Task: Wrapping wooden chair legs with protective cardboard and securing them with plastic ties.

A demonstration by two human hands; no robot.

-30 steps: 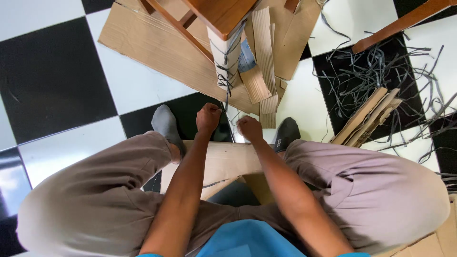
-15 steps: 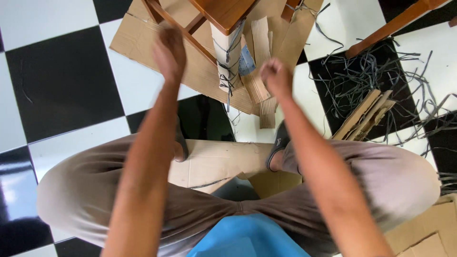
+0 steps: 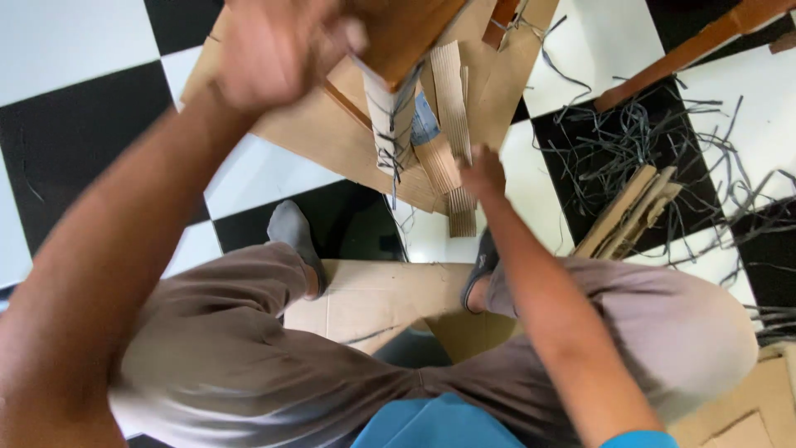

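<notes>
Head view: my left hand [image 3: 278,50] is a blurry fist by the leg [image 3: 388,108]; my right hand [image 3: 481,170] pinches cardboard [image 3: 452,124]. Pull slowly.

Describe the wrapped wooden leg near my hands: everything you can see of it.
The wooden leg hangs from the orange-brown seat corner and slants down toward the floor cardboard. Pale corrugated card sheathes it, bound by loose dark straps with ends dangling. The blurred left hand is raised beside it; the right hand is near the corrugated strips.

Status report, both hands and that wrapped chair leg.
Left hand raised, blurred. Right hand at cardboard strips. Wrapped chair leg upright, strapping dangling.
</notes>
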